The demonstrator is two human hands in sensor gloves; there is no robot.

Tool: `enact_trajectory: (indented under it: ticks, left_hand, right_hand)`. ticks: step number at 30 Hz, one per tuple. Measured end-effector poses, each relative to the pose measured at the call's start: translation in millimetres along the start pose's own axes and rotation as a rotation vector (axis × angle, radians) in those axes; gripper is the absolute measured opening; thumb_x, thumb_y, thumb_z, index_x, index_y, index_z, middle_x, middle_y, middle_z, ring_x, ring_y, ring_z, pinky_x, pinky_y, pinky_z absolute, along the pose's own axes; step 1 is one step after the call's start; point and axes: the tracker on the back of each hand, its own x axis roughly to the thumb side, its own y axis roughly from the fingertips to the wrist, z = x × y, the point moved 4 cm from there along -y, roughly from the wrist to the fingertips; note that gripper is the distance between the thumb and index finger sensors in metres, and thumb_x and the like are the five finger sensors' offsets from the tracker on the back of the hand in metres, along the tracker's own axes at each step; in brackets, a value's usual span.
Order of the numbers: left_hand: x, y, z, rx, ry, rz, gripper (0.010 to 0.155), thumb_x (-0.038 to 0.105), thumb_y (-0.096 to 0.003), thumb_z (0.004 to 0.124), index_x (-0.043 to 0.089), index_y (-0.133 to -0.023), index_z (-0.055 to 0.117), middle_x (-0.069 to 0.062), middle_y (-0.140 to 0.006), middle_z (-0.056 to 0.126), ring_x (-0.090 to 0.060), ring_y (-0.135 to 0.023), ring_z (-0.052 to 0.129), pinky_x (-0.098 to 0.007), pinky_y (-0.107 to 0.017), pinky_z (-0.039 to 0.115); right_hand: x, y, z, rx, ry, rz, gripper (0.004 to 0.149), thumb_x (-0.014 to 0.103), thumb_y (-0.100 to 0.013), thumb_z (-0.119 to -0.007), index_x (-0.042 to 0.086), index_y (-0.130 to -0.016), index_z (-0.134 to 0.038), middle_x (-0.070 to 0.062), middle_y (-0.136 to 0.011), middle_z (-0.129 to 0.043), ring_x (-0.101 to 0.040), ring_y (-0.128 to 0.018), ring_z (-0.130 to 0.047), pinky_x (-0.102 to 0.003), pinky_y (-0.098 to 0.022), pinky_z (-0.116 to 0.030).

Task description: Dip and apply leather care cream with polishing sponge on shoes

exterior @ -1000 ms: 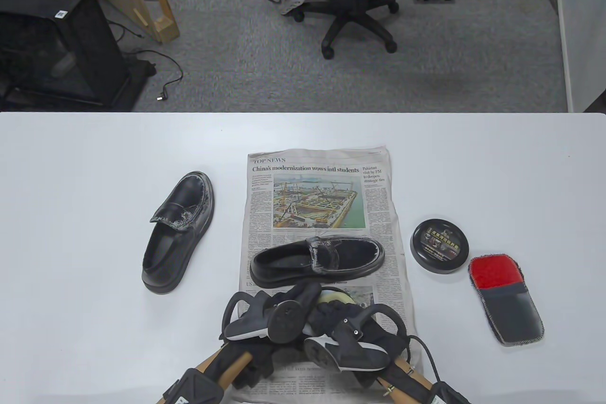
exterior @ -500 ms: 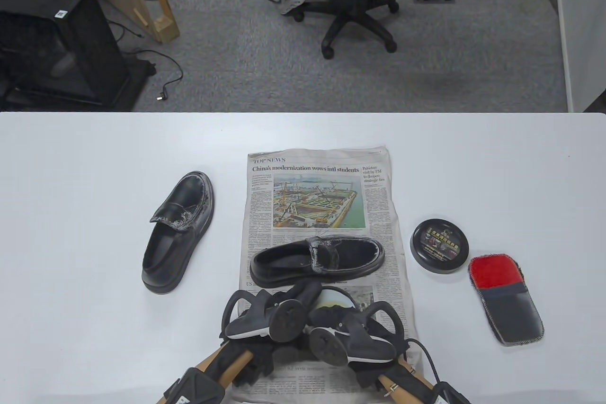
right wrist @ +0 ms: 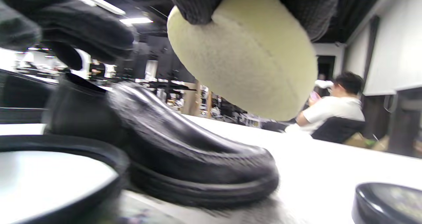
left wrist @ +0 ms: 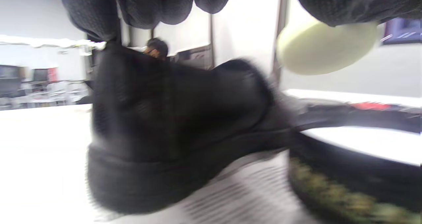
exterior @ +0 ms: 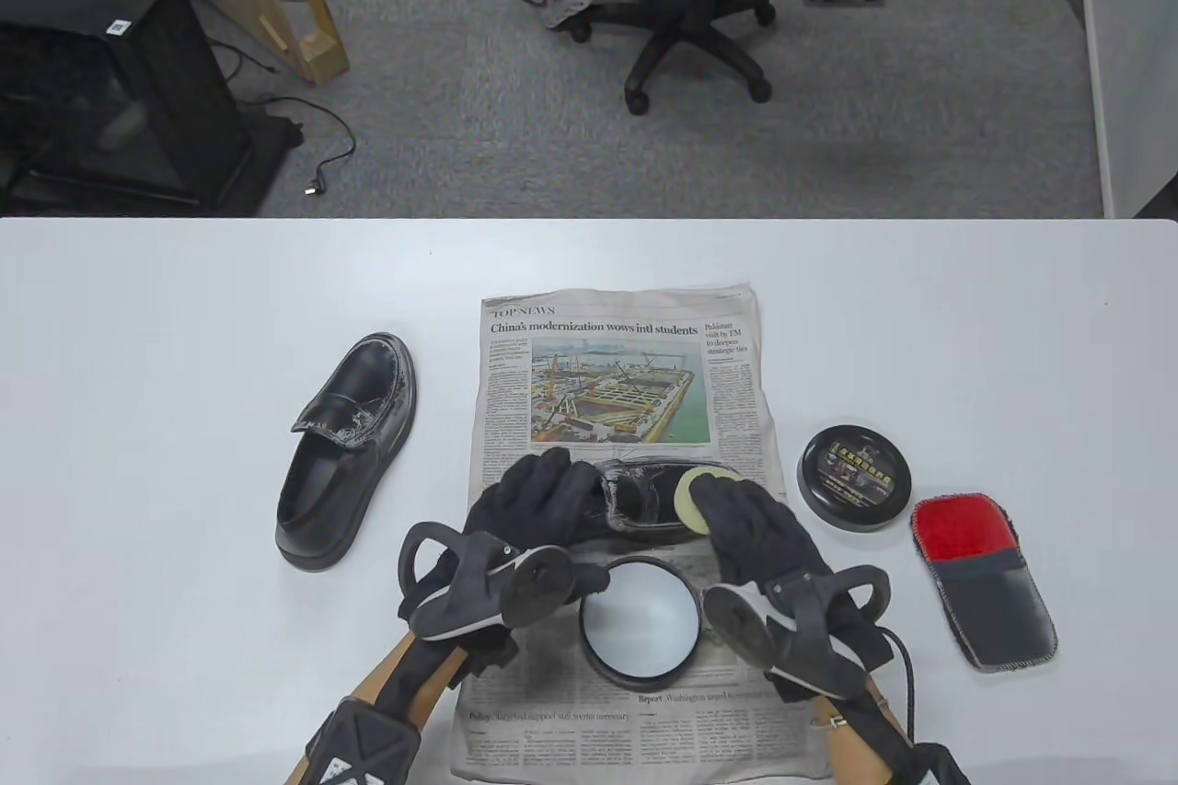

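A black loafer [exterior: 635, 500] lies on its sole on the newspaper [exterior: 626, 362], toe to the right. My left hand [exterior: 543, 481] curls over its heel end and holds it; the fingers [left wrist: 148, 6] hang above the heel [left wrist: 171, 125]. My right hand [exterior: 713, 500] pinches a round pale yellow sponge [exterior: 692, 495] over the toe. In the right wrist view the sponge [right wrist: 250, 59] hovers just above the toe [right wrist: 184, 144], apart from it. The open cream tin [exterior: 582, 629] with white cream sits near the front, between both wrists.
A second black loafer [exterior: 350, 449] lies left of the paper. The tin's black lid [exterior: 856, 477] and a red and black polishing mitt [exterior: 980, 582] lie to the right. A person sits on an office chair [exterior: 690, 3] beyond the table.
Both hands moved forward from over the cream tin to the shoe, uncovering the tin. The left hand took the heel; the right hand carried the sponge to the toe.
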Motion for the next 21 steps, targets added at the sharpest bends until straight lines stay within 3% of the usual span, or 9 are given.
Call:
enact_trajectory:
  ticks: [3,5,7,8,9,15,21]
  left_hand:
    - [-14.1,-22.2,23.8,-0.153,-0.024,-0.082,0.103,0.07,-0.0437,0.07,0.013,-0.122,0.036,-0.027,-0.127,0.042,-0.052,-0.11,0.049,-0.067,-0.073,0.059]
    - [-19.5,-29.3,35.6,-0.204,-0.042,-0.099,0.103,0.07,-0.0424,0.071,0.014,-0.122,0.038,-0.025,-0.126,0.05,-0.05,-0.108,0.06,-0.064,-0.072,0.065]
    - [-23.0,-31.7,38.3,-0.175,-0.048,-0.097,0.099,0.07,-0.0401,0.073,0.02,-0.12,0.044,-0.016,-0.121,0.064,-0.039,-0.1,0.077,-0.053,-0.068,0.075]
    - [-23.9,-32.9,38.8,-0.156,-0.034,-0.085,0.097,0.069,-0.0388,0.075,0.021,-0.119,0.048,-0.013,-0.12,0.067,-0.039,-0.098,0.079,-0.053,-0.067,0.076]
    - [-26.0,-33.0,40.8,-0.171,-0.029,-0.091,0.095,0.068,-0.038,0.076,0.024,-0.118,0.049,-0.01,-0.119,0.07,-0.037,-0.098,0.079,-0.052,-0.068,0.075]
    - [-27.0,-33.1,43.5,-0.129,-0.083,-0.113,0.092,0.068,-0.0346,0.078,0.029,-0.114,0.054,-0.003,-0.113,0.077,-0.031,-0.095,0.083,-0.046,-0.067,0.077]
    - [-26.0,-33.3,43.3,-0.111,-0.107,-0.143,0.089,0.069,-0.0359,0.076,0.027,-0.112,0.06,-0.004,-0.109,0.082,-0.028,-0.091,0.085,-0.044,-0.064,0.079]
  right_hand:
    - [-10.9,-17.7,-29.0,0.087,-0.051,-0.03,0.042,0.029,-0.061,-0.064,0.033,-0.102,-0.06,0.004,-0.107,-0.072,-0.027,-0.099,-0.078,-0.045,-0.072,-0.072]
    - [-8.7,-23.0,-46.8,0.182,-0.117,-0.012,0.04,0.03,-0.061,-0.064,0.033,-0.101,-0.062,0.004,-0.11,-0.068,-0.029,-0.105,-0.068,-0.052,-0.075,-0.063]
    - [-2.4,-26.1,-61.8,0.266,-0.111,0.016,0.044,0.034,-0.061,-0.064,0.032,-0.103,-0.054,0.003,-0.116,-0.055,-0.033,-0.111,-0.053,-0.057,-0.077,-0.054]
    - [0.3,-26.8,-66.1,0.304,-0.07,0.038,0.051,0.04,-0.059,-0.066,0.032,-0.106,-0.048,0.002,-0.118,-0.049,-0.034,-0.112,-0.051,-0.057,-0.077,-0.054]
    - [3.1,-27.6,-67.4,0.311,-0.026,0.055,0.056,0.044,-0.057,-0.068,0.032,-0.107,-0.044,0.001,-0.119,-0.047,-0.034,-0.112,-0.05,-0.058,-0.077,-0.055]
    - [-4.3,-35.4,-66.7,0.204,0.053,-0.019,0.036,0.03,-0.058,-0.069,0.043,-0.09,-0.057,0.014,-0.109,-0.062,-0.022,-0.104,-0.068,-0.046,-0.075,-0.069]
    - [-16.4,-24.0,-62.4,0.214,0.099,-0.018,0.035,0.027,-0.057,-0.071,0.04,-0.088,-0.061,0.012,-0.108,-0.065,-0.024,-0.099,-0.075,-0.042,-0.072,-0.073]
